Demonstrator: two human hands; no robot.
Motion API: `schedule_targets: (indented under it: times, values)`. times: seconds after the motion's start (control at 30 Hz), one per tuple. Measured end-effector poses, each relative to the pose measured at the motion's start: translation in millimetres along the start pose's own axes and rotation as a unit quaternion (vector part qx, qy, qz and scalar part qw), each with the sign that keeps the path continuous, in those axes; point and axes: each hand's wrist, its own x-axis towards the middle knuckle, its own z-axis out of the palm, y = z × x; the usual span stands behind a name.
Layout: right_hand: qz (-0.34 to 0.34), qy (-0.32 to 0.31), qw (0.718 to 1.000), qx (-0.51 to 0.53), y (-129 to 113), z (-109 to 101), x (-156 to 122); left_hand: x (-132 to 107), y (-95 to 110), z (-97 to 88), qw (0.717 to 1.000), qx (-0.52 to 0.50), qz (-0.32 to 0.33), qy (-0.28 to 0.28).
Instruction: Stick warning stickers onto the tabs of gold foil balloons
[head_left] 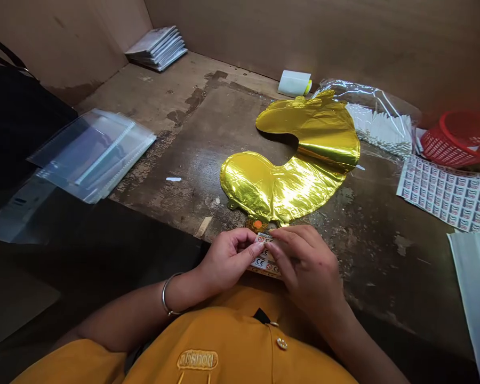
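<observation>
Close to my body, a small sheet of printed labels (260,263) with CE marks sits between my two hands. My left hand (227,260) pinches the sheet's left side between thumb and fingers. At its upper right, the thumb and fingers of my right hand (310,261) close on the sheet's edge; whether a single label is peeled there is too small to tell. Just beyond my fingertips lies a flat gold foil balloon (316,186), curved and creased, with small tabs on its near edge. An orange dot (258,224) shows beside those tabs.
Clear plastic sleeves (108,154) lie at the left edge, and a stack of packets (158,48) stands behind. A bag of white strips (380,128), a red basket (456,141), a sticker sheet (444,194) and white sheets (474,277) are on the right.
</observation>
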Motion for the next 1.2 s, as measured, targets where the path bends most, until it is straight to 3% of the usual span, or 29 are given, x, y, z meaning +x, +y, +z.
schedule_targets:
  times: [0.27,0.5,0.63,0.73,0.87,1.0,1.2]
  values:
    - [-0.040,0.076,0.996,-0.020,4,11,-7,1,-6,-1.2,1.000,-0.001,0.023,0.003]
    - [-0.073,0.103,0.990,-0.058,5,15,-9,2,-7,-1.2,1.000,-0.004,0.011,-0.001]
    - [-0.054,0.086,0.994,-0.038,8,16,-9,0,-6,-0.4,1.000,-0.014,0.005,-0.005]
    - [0.010,0.067,0.998,0.012,9,14,-6,-1,-6,-1.0,1.000,-0.008,0.008,-0.004]
    - [0.071,-0.011,0.994,0.077,10,8,-3,0,-7,-2.3,1.000,0.018,0.015,-0.005]
    - [0.066,-0.015,0.995,0.077,10,7,-3,1,-7,-2.2,0.999,0.021,0.029,-0.002]
    - [-0.016,0.035,0.999,0.004,7,10,-1,1,-8,-1.9,0.999,0.028,0.032,-0.003]
